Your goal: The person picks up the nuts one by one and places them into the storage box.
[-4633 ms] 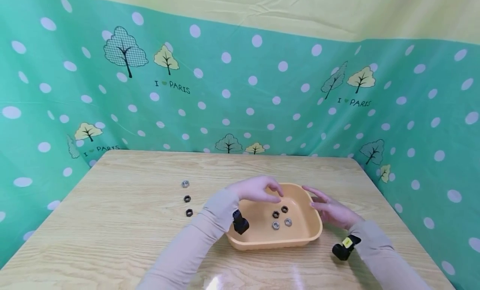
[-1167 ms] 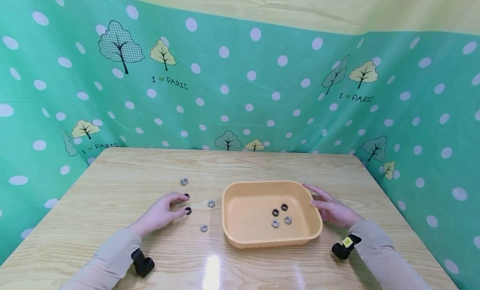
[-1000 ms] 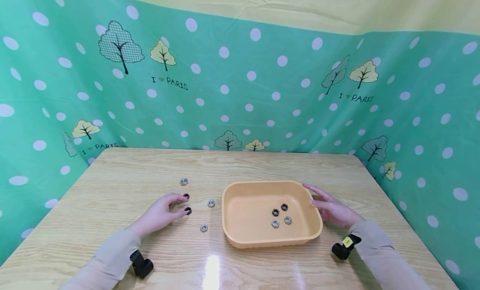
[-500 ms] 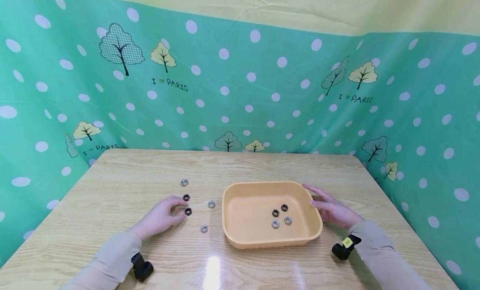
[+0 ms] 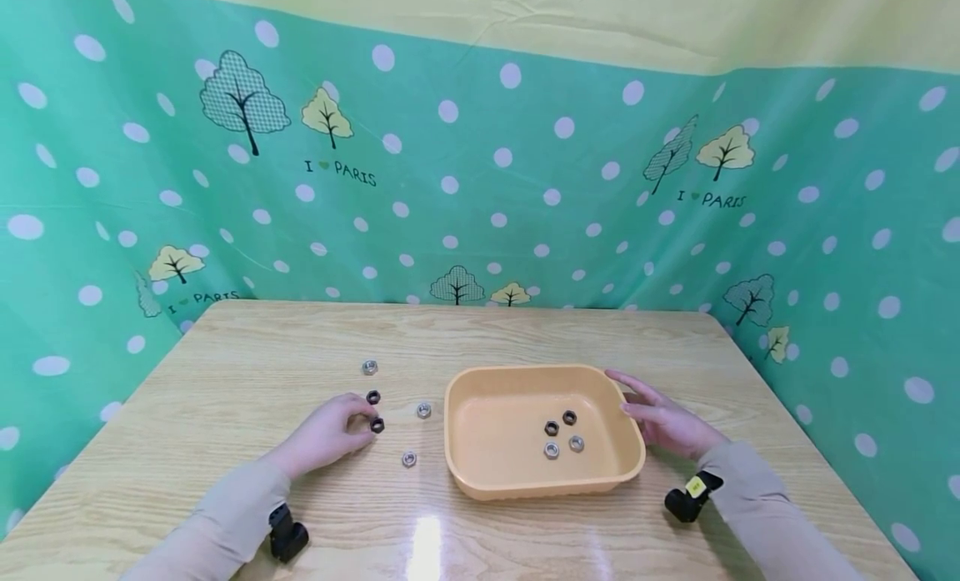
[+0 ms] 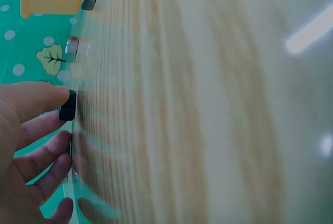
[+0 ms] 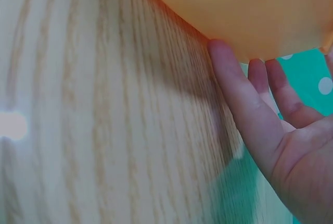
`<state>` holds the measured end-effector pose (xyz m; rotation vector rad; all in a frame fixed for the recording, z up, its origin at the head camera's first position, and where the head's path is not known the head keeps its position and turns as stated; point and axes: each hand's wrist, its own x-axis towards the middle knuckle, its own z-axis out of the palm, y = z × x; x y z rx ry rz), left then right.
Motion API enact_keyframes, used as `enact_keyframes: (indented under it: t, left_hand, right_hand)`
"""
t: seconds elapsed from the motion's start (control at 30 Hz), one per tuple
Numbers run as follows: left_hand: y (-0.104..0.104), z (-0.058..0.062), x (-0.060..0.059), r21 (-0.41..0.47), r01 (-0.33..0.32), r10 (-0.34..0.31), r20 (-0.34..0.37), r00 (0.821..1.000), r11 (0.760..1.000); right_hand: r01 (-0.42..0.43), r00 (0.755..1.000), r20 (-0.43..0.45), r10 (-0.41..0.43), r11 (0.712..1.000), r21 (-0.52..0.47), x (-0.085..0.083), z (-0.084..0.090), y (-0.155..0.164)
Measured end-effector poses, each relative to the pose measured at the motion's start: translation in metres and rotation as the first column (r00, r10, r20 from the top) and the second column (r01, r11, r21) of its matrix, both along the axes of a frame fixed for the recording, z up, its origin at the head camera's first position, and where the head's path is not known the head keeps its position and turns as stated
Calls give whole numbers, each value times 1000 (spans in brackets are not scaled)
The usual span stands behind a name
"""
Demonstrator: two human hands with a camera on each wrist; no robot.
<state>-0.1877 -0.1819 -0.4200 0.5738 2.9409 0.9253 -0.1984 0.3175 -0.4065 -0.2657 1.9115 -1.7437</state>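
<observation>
My left hand point(image 5: 327, 432) is over the left part of the table, thumb and index finger at either side of a black hex nut point(image 5: 377, 425), pinching it. Close up in the left wrist view, the thumb meets the edge of that black nut point(image 6: 67, 105), low at the tabletop, while the other fingers are spread loosely. Just behind it lies a second black nut point(image 5: 373, 397). Silver nuts lie around: one farther back point(image 5: 370, 368), one to the right point(image 5: 423, 410), one nearer the front point(image 5: 408, 459). My right hand point(image 5: 671, 420) rests its extended fingers against the right side of a peach plastic basin point(image 5: 517, 488).
Inside the basin are two black nuts point(image 5: 561, 423) and two silver nuts point(image 5: 564, 447). The wooden table point(image 5: 285, 339) ends at a green dotted curtain point(image 5: 450, 197) at the back and sides.
Since the oldest frame, my left hand has moved from above the basin leftward to the black nuts. Lately its index finger came nearer the front black nut. The right hand stays at the basin.
</observation>
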Motion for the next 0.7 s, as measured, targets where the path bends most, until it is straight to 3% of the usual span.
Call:
enact_keyframes:
  t: [0.27,0.7]
  left_hand:
    - [7,1,0,-93,-36,30,-60,998,995]
    - [8,5,-1,-99,-47,43,-37,998,994]
  right_hand:
    - [18,1000,1,-18,999,33,1,1,-1]
    - [18,1000,-7,-17,999,44,2,3,-2]
